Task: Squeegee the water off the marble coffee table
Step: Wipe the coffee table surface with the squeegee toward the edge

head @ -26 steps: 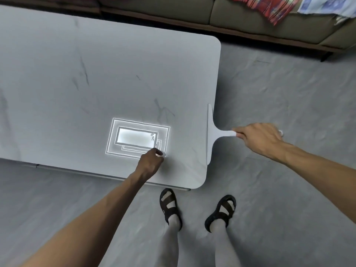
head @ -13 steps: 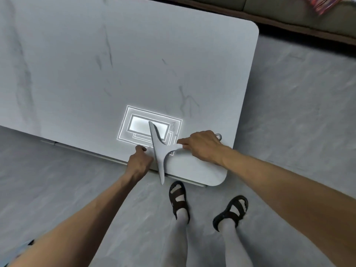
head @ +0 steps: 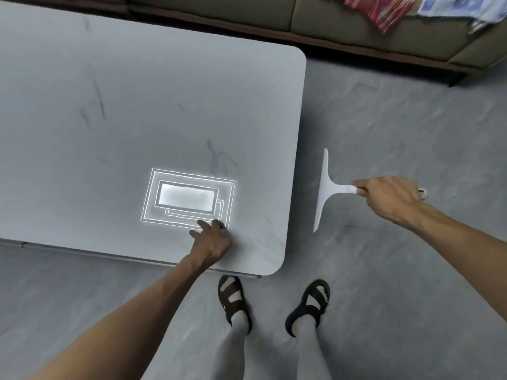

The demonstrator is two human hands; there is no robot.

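Note:
The grey marble coffee table (head: pixel 137 119) with dark veins fills the upper left. My right hand (head: pixel 389 198) grips the handle of a white squeegee (head: pixel 325 187), held in the air over the floor just right of the table's right edge, blade upright and parallel to that edge. My left hand (head: pixel 212 239) rests on the tabletop near its front right corner, fingers spread, holding nothing. A bright rectangular light reflection (head: pixel 188 198) shines on the marble just beyond the left hand. I cannot make out water on the surface.
A brown sofa (head: pixel 356 26) runs along the far side, with a red plaid cloth (head: pixel 384 9) and a bluish cloth (head: pixel 461 6) on it. Grey floor (head: pixel 411 270) lies to the right and front. My sandalled feet (head: pixel 274 305) stand by the table's front corner.
The right hand has swept the squeegee rightward across the table's near right part and off its right edge. The left hand has stayed pressed on the tabletop.

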